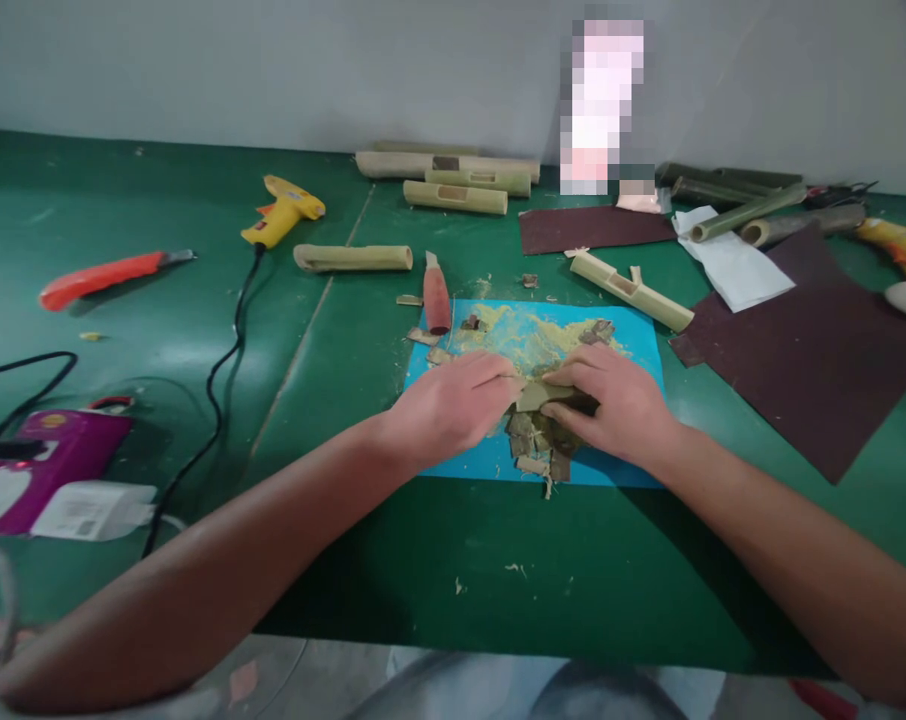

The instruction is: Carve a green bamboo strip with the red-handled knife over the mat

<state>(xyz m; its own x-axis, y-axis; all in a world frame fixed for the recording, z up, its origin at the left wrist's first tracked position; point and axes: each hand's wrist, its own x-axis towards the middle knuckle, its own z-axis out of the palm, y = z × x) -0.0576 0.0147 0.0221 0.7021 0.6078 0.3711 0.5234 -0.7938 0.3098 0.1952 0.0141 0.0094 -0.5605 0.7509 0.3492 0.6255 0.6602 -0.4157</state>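
Over a blue sheet (442, 465) strewn with yellowish dust, both hands grip one small, flat olive-tan piece (541, 396). My left hand (457, 400) pinches its left end, with the fingers closed. At the other end, the thumb and fingers of my right hand (618, 400) close round it; part of the piece is hidden there. Directly below lie several torn brown scraps (532, 450) and shavings. A short red-handled knife (436, 295) rests at the sheet's upper left edge. Beyond my right hand, a notched bamboo tube (633, 290) lies at a slant.
Several bamboo tubes (457, 197) lie along the wall, with one tube (353, 258) nearer. At left are a yellow glue gun (284, 212), its black cord, an orange cutter (104, 280) and a purple power strip (85, 440). Dark brown sheets (820, 350) and white paper (738, 265) occupy the right.
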